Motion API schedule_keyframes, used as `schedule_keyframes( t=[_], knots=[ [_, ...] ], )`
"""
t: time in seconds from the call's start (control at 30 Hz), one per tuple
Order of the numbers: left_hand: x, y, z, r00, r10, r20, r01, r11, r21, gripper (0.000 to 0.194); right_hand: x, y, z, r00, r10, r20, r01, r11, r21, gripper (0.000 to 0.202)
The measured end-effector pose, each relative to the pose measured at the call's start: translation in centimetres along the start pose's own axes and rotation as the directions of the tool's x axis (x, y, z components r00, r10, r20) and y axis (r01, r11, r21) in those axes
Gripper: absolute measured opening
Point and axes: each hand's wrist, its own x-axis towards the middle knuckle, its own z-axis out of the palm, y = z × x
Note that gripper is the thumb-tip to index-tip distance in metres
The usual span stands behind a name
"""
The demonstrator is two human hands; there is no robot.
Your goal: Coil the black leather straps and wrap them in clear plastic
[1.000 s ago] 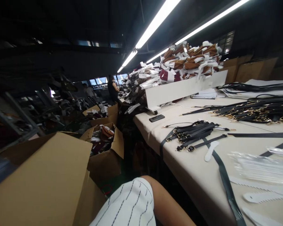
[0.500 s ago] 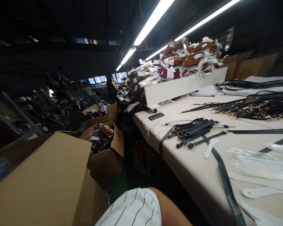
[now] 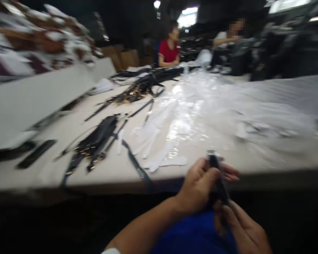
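In front of my body, past the table's near edge, my left hand (image 3: pixel 197 185) grips a dark strap (image 3: pixel 219 176), with the thumb lying over it. My right hand (image 3: pixel 243 224) is closed around its lower end. The strap slants upward, and a pale tip shows at the top; motion blur hides finer detail. Nearest to the hands on the tabletop are white notched strips (image 3: pixel 172 161) and clear plastic bags (image 3: pixel 180 123). Farther left lies a bundle of black straps (image 3: pixel 99 135) with gold buckles.
A larger pile of black straps with gold hardware (image 3: pixel 137 90) lies farther back. A dark phone (image 3: pixel 36 153) rests at the left beside a white board (image 3: pixel 37 98), with wrapped goods (image 3: pixel 47 42) heaped behind it. Two people sit across the table, one in a red top (image 3: pixel 169 53).
The view has swung right, from the boxes and aisle to the table. Both my hands have come into view, holding a dark strap.
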Motion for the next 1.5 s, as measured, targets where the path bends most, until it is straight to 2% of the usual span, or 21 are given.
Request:
schedule_keyframes(
  t=[0.07,0.17,0.27,0.37,0.43,0.53,0.63,0.7,0.77,0.87,0.9,0.97,1.03,1.1,1.17,1.23,1.3,1.4,1.5],
  knots=[
    [1.5,-1.9,-0.1,0.998,0.061,0.007,-0.061,0.995,0.085,0.033,-1.6,0.3,-1.4,0.996,0.067,-0.056,-0.063,0.996,0.06,0.038],
    [3.4,-5.0,-0.1,0.979,0.172,0.11,-0.193,0.956,0.221,0.029,-2.6,0.6,-2.8,0.989,0.109,-0.097,-0.101,0.991,0.086,0.035],
    [4.0,-7.0,0.2,0.961,0.169,0.22,-0.242,0.9,0.362,0.026,-3.2,0.4,-3.5,0.976,0.123,-0.179,-0.118,0.992,0.037,0.029],
    [3.9,-7.6,0.0,0.927,0.105,0.361,-0.303,0.778,0.551,0.027,-3.7,-0.2,-4.0,0.976,0.139,-0.167,-0.128,0.989,0.075,0.026],
    [3.6,-7.5,-0.3,0.889,0.027,0.457,-0.345,0.696,0.63,0.028,-3.8,-0.4,-4.7,0.975,0.18,-0.132,-0.154,0.971,0.184,0.028],
    [3.1,-7.4,-0.8,0.827,-0.017,0.562,-0.444,0.593,0.672,0.029,-3.5,-0.3,-6.0,0.959,0.253,-0.128,-0.183,0.897,0.403,0.03],
    [3.1,-7.9,-1.0,0.76,0.033,0.649,-0.612,0.372,0.698,0.023,-3.1,-0.2,-7.3,0.942,0.311,-0.127,-0.189,0.803,0.566,0.032],
    [3.3,-8.3,-1.0,0.715,0.035,0.698,-0.684,0.244,0.688,0.016,-2.9,-0.2,-8.0,0.937,0.332,-0.107,-0.198,0.759,0.621,0.031],
    [3.7,-8.6,-0.9,0.675,0.015,0.738,-0.726,0.193,0.66,0.011,-3.0,-0.2,-8.7,0.929,0.352,-0.113,-0.214,0.762,0.611,0.031],
    [4.1,-8.4,-0.8,0.662,-0.057,0.748,-0.717,0.243,0.653,0.014,-3.2,-0.3,-9.9,0.914,0.356,-0.194,-0.253,0.875,0.412,0.034],
    [4.0,-8.0,-0.7,0.665,-0.106,0.74,-0.689,0.297,0.661,0.015,-3.3,-0.4,-10.3,0.916,0.319,-0.244,-0.249,0.928,0.278,0.033],
    [3.6,-7.0,-0.6,0.65,-0.229,0.725,-0.578,0.47,0.667,0.017,-3.5,-0.8,-11.1,0.938,0.187,-0.293,-0.201,0.979,-0.016,0.03],
    [2.9,-5.7,-0.3,0.603,-0.344,0.719,-0.385,0.664,0.641,0.022,-3.5,-1.3,-11.8,0.97,0.04,-0.241,-0.088,0.977,-0.194,0.026],
    [2.3,-4.5,0.1,0.552,-0.415,0.723,-0.14,0.809,0.571,0.027,-3.3,-1.9,-12.2,0.987,-0.078,-0.14,0.049,0.979,-0.198,0.031],
    [1.8,-3.5,0.6,0.517,-0.44,0.735,0.106,0.884,0.454,0.028,-2.9,-2.2,-12.2,0.981,-0.175,-0.082,0.163,0.977,-0.138,0.04],
    [1.7,-3.0,1.1,0.537,-0.412,0.736,0.286,0.91,0.3,0.027,-2.3,-2.2,-11.7,0.972,-0.212,-0.102,0.204,0.975,-0.089,0.045],
    [1.9,-2.8,1.5,0.623,-0.355,0.697,0.349,0.924,0.158,0.028,-1.8,-2.0,-10.8,0.957,-0.215,-0.193,0.201,0.975,-0.091,0.043],
    [2.3,-2.5,2.1,0.772,-0.243,0.588,0.296,0.955,0.006,0.028,-1.0,-1.6,-9.1,0.907,-0.293,-0.303,0.234,0.948,-0.215,0.037],
    [2.8,-1.7,2.7,0.879,-0.176,0.443,0.242,0.965,-0.096,0.029,-0.2,-1.0,-7.7,0.833,-0.426,-0.353,0.301,0.884,-0.357,0.037]
  ],
)
